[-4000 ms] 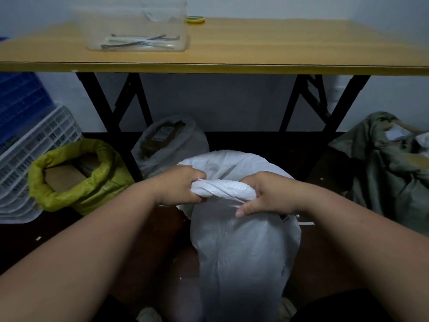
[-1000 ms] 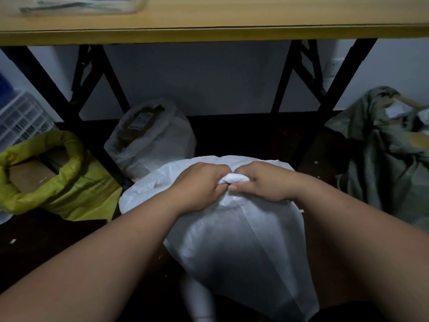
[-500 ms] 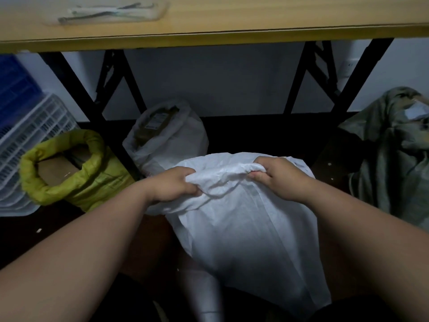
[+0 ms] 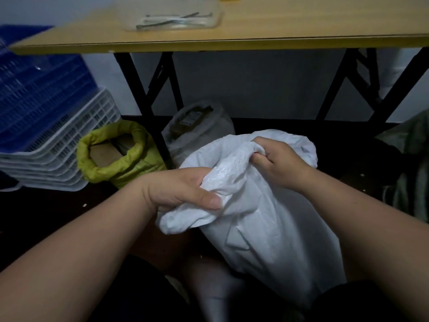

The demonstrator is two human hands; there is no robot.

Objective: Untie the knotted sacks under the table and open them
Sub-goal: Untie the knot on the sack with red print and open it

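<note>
A white woven sack lies on the dark floor in front of the table, its top bunched and crumpled. My left hand grips a loose fold of the sack's mouth and holds it out to the near left. My right hand pinches the far edge of the mouth, fingers curled into the cloth. Behind, a yellow-green sack stands with its rim rolled down and a brown box inside. A pale sack with its mouth open sits beside a table leg.
Black folding table legs cross behind the sacks. Stacked white and blue plastic crates stand at the left. A green-grey sack slumps at the right edge. A clear tub with metal tools sits on the tabletop.
The twisted knot held between both hands has come apart. My hands have moved away from each other, the left toward me and the right farther back, spreading the sack's top.
</note>
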